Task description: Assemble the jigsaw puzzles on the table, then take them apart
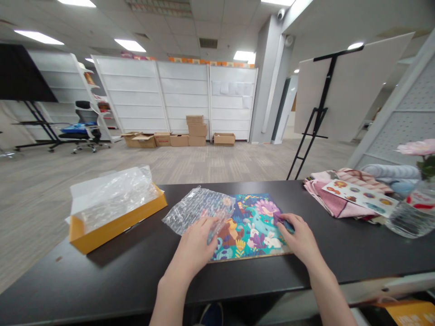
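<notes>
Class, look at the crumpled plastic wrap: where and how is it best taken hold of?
Probably pinch the plastic wrap by its left corner, coming from the left: it looks thin and crumpled, and that end spreads past the colourful picture, apart from the left hand.

The animal picture board, a teal-and-blue rectangle printed with white rabbits, a pale-blue creature and yellow plants, lies flat, face up, near the front edge of the black desk. Crumpled clear bubble wrap overlaps its left part, spreading onto the desk beside it.
</notes>
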Tool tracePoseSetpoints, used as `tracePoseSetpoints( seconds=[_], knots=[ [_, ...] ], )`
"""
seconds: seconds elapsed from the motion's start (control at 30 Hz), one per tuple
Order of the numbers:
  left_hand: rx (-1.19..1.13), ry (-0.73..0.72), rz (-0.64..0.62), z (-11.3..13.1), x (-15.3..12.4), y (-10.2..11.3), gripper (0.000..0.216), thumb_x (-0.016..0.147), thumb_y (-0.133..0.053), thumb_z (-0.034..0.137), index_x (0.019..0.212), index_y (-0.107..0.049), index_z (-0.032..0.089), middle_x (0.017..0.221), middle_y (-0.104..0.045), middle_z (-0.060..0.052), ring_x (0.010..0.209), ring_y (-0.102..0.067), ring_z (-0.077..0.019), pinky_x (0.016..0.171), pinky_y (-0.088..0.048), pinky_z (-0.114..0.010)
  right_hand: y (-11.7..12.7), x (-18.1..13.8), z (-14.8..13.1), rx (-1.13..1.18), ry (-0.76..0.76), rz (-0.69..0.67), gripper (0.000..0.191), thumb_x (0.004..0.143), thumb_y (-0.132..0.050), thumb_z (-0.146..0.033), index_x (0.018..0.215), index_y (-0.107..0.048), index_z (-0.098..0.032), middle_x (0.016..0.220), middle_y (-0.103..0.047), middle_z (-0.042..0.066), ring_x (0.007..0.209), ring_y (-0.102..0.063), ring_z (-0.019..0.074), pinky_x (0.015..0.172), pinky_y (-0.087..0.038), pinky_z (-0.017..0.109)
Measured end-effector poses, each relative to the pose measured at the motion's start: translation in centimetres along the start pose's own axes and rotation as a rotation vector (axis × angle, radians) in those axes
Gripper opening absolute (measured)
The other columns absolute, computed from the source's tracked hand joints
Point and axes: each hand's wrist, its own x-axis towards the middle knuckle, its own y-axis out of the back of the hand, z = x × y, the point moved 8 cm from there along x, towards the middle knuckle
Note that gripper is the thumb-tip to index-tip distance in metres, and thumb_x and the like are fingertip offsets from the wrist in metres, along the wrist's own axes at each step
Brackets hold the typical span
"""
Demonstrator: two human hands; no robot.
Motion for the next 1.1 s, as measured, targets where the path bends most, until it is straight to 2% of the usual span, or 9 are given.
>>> tracePoseSetpoints(
  seconds=[0.07,0.2,0.33,0.5,0.67,0.8,0.87,0.97,1.1],
  knots=[
    [0.020,0.049,-0.001,-0.9,-0.1,0.3,0.044,0.090,-0.049,0.010,0.131,-0.062,0.021,0.140,-0.065,-0.011,0.134,-0.058,-0.0269,0.109,-0.046,-0.043,0.2,0.0,-0.1,0.059,-0.010,0.006,0.039,0.082,-0.055,-0.050,0.102,-0.073,-0.021,0.108,-0.073,0.012,0.099,-0.068,0.0303,0.091,-0.052,0.046],
    [0.063,0.154,-0.016,-2.5,-0.5,0.8,0.046,0.092,-0.046,0.009,0.133,-0.061,0.021,0.140,-0.065,-0.009,0.128,-0.062,-0.0251,0.106,-0.049,-0.040,0.8,0.1,-0.3,0.138,-0.025,0.047,0.037,0.080,-0.057,-0.050,0.097,-0.074,-0.021,0.102,-0.075,0.011,0.093,-0.069,0.0281,0.082,-0.054,0.041],
    [0.104,0.195,-0.018,-2.6,-0.7,1.1,0.043,0.094,-0.048,0.013,0.134,-0.061,0.023,0.140,-0.066,-0.008,0.124,-0.064,-0.0247,0.102,-0.050,-0.038,1.1,0.1,-0.4,0.207,-0.067,0.076,0.036,0.079,-0.059,-0.050,0.096,-0.074,-0.022,0.101,-0.076,0.011,0.090,-0.071,0.0269,0.074,-0.054,0.037],
    [0.135,0.270,0.034,-2.5,-1.1,1.8,0.034,0.097,-0.051,0.020,0.127,-0.066,0.026,0.124,-0.075,-0.006,0.115,-0.069,-0.0250,0.094,-0.052,-0.036,1.1,0.1,-0.3,0.279,-0.068,0.083,0.034,0.078,-0.062,-0.048,0.095,-0.074,-0.021,0.098,-0.075,0.011,0.084,-0.073,0.0253,0.075,-0.055,0.038],
    [0.082,0.118,0.145,-1.8,-1.0,2.0,0.029,0.098,-0.048,0.021,0.118,-0.067,0.026,0.124,-0.074,-0.005,0.113,-0.070,-0.0223,0.093,-0.052,-0.034,1.0,0.2,-0.2,0.366,-0.071,0.073,0.036,0.081,-0.064,-0.051,0.094,-0.076,-0.019,0.106,-0.074,0.013,0.086,-0.072,0.0252,0.074,-0.056,0.037],
    [-0.014,-0.049,0.184,-0.5,-0.6,1.4,0.027,0.096,-0.044,0.015,0.104,-0.068,0.025,0.113,-0.076,-0.003,0.107,-0.071,-0.0201,0.092,-0.054,-0.033,0.2,0.3,-0.1,0.406,-0.078,-0.013,0.038,0.082,-0.065,-0.051,0.099,-0.077,-0.019,0.103,-0.075,0.012,0.086,-0.071,0.0247,0.074,-0.057,0.037],
    [-0.046,-0.121,0.168,0.2,-0.2,0.8,0.032,0.092,-0.042,0.009,0.097,-0.069,0.025,0.115,-0.075,-0.002,0.112,-0.069,-0.0189,0.097,-0.053,-0.033,0.1,0.3,0.5,0.396,-0.112,0.001,0.039,0.082,-0.065,-0.050,0.103,-0.076,-0.019,0.103,-0.074,0.012,0.089,-0.071,0.0252,0.075,-0.057,0.038],
    [-0.057,-0.166,0.118,1.0,0.4,-0.3,0.037,0.089,-0.044,0.005,0.098,-0.073,0.026,0.120,-0.075,-0.001,0.117,-0.067,-0.0190,0.108,-0.049,-0.037,0.3,0.4,1.3,0.331,-0.146,0.066,0.042,0.081,-0.063,-0.050,0.105,-0.076,-0.019,0.111,-0.071,0.014,0.095,-0.070,0.0266,0.077,-0.057,0.039],
    [-0.057,-0.155,0.029,1.7,1.0,-1.7,0.040,0.091,-0.046,0.008,0.110,-0.076,0.025,0.123,-0.075,-0.004,0.116,-0.068,-0.0219,0.105,-0.052,-0.040,-0.3,0.6,0.3,0.167,-0.052,0.001,0.043,0.080,-0.061,-0.051,0.105,-0.076,-0.019,0.115,-0.072,0.015,0.109,-0.067,0.0314,0.095,-0.053,0.048]
  ],
)
